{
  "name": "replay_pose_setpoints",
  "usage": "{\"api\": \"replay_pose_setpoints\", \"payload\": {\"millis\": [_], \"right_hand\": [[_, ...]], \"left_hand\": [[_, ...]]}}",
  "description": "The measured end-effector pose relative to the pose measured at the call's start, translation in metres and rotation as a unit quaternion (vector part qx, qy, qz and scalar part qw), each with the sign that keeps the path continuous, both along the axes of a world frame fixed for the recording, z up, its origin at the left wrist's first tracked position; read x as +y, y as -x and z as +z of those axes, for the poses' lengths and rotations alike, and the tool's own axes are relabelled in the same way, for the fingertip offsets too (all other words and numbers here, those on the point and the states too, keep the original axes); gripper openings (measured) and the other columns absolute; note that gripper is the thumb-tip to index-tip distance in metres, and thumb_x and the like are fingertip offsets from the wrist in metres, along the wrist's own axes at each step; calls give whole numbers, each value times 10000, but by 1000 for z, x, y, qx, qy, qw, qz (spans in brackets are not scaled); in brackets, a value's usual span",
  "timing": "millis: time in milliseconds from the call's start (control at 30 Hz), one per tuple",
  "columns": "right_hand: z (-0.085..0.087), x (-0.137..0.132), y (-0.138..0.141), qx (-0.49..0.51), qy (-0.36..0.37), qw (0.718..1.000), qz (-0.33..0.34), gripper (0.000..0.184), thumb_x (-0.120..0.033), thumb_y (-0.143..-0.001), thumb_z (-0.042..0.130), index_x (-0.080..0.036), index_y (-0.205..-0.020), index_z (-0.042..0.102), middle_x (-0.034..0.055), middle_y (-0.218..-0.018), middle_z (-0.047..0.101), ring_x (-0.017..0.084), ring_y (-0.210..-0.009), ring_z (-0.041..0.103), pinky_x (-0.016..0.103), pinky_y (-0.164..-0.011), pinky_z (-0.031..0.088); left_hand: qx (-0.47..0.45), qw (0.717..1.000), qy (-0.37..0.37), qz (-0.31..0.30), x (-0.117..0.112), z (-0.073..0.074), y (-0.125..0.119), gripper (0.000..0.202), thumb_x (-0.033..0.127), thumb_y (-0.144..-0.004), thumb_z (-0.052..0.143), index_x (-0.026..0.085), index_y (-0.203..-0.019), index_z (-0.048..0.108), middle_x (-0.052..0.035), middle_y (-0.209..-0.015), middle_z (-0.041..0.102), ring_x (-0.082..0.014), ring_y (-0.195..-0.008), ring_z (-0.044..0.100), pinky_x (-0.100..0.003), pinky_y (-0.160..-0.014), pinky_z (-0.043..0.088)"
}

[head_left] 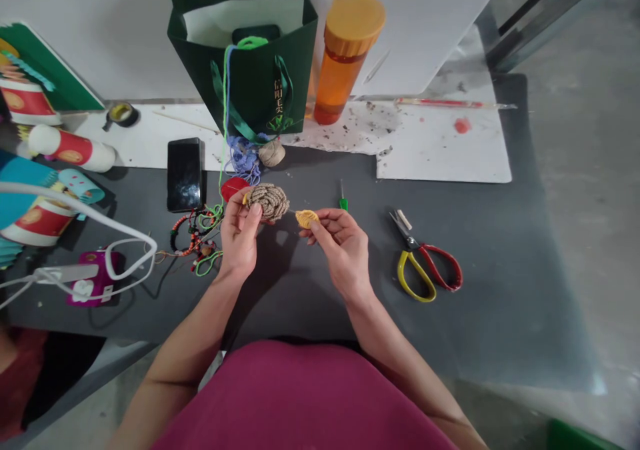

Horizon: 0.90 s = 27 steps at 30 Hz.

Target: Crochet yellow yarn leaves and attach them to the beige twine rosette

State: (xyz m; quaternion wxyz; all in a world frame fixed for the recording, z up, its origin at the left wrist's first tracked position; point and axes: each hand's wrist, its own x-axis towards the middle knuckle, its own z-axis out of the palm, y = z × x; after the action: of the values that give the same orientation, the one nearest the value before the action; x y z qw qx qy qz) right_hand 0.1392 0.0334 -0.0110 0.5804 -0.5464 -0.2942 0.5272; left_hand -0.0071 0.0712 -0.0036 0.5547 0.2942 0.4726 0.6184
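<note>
Your left hand (pixel 240 240) pinches a tan knotted rosette (pixel 269 201) over the mat (pixel 440 330); your right hand (pixel 340 250) pinches a small yellow piece (pixel 307 219) just beside it. A thin needle (pixel 295 211) seems to link them.

The left hand (pixel 239 240) covers part of the coiled cord rosette (pixel 269 201), and the right hand (pixel 340 250) hides part of the small yellow disc (pixel 307 219). The thin shaft (pixel 294 210) between them is too fine to identify, and the green-handled tool (pixel 343 204) is too small to tell. The upper edge cuts off the green paper bag (pixel 240 83), its contents mostly hidden. The frame's corners cut off a green object (pixel 580 435) and dark red cloth (pixel 25 383).
</note>
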Motion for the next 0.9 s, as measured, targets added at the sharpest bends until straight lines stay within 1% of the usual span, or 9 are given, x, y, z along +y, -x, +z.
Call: {"api": "replay_pose_setpoints", "payload": {"millis": [133, 200, 300, 467, 633, 800, 900], "right_hand": [[1, 2, -2, 24, 10, 1000, -6, 284, -430, -753, 815, -219, -870, 666, 3, -754, 752, 134, -617, 690, 274, -586, 546], [2, 3, -4, 57, 19, 998, -5, 305, -447, -731, 822, -224, -851, 653, -4, -731, 747, 128, -594, 672, 269, -575, 531], [2, 4, -6, 96, 32, 995, 10, 328, -460, -709, 826, -230, -844, 635, -12, -711, 742, 127, -588, 668, 256, -555, 506], [0, 3, -6, 102, 35, 994, 36, 313, -466, -730, 797, -239, -866, 630, -24, -712, 719, 124, -612, 664, 254, -570, 512], [-1, 2, -5, 116, 40, 992, 36, 315, -457, -721, 810, -237, -856, 631, -32, -694, 703, 113, -587, 638, 247, -566, 505], [-1, 2, -5, 110, 41, 992, 34, 294, -440, -731, 801, -233, -856, 634, -33, -680, 695, 109, -577, 623, 244, -553, 482], [-2, 3, -6, 109, 35, 993, 12, 268, -416, -750, 790, -233, -860, 627, -31, -684, 692, 107, -582, 613, 240, -552, 469]], "left_hand": [[-21, 1000, -8, 0, 3, 3, 5, 278, 371, -715, 896, 250, -897, 723, -2, -953, 709, -124, -807, 653, -214, -677, 516], [-23, 1000, 2, -1, 5, 4, 7, 256, 353, -733, 882, 251, -902, 719, -4, -956, 712, -129, -804, 661, -222, -680, 521], [-17, 1000, 22, -11, 5, 4, 7, 274, 340, -732, 880, 250, -935, 719, -7, -948, 709, -132, -778, 658, -218, -642, 515], [-47, 996, 49, -50, 2, 2, 3, 290, 346, -726, 886, 241, -935, 713, -7, -944, 699, -128, -747, 654, -221, -598, 509], [-63, 994, 54, -72, 0, 2, 1, 337, 352, -693, 910, 242, -951, 722, -8, -934, 706, -130, -745, 646, -214, -585, 506], [-51, 996, 60, -52, 1, 4, 1, 258, 325, -729, 878, 233, -891, 699, -13, -944, 700, -134, -755, 648, -225, -604, 507], [-46, 997, 58, -33, 2, 5, 3, 238, 324, -754, 855, 223, -890, 688, -15, -929, 690, -135, -754, 647, -231, -606, 503]]}}
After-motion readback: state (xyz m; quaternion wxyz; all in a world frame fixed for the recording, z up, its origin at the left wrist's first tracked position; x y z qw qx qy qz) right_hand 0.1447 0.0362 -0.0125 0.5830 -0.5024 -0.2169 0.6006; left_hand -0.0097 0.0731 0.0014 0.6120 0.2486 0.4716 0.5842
